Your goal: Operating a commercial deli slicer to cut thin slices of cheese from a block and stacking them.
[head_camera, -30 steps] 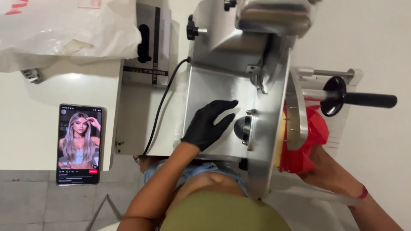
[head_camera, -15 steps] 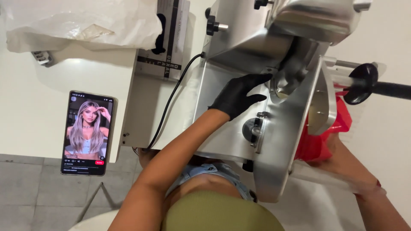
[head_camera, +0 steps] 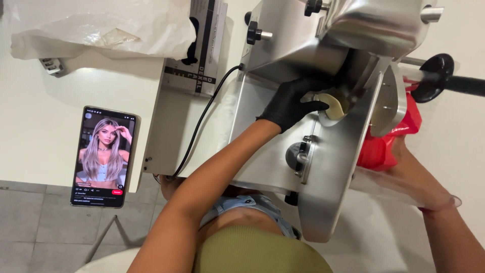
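Under the slicer (head_camera: 323, 167), pale slice (head_camera: 331, 103) flat in left hand (head_camera: 290, 103)

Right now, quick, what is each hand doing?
Left hand, black-gloved: grip closed on a pale round slice at the shiny metal slicing machine.
Right hand: hidden behind the machine, cannot be told.

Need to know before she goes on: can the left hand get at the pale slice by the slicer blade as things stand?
Probably yes. The gloved left hand is already at the pale slice, its fingertips touching or nearly touching it. Nothing lies between them, though the slicer housing overhangs closely and the blade sits right beside it.
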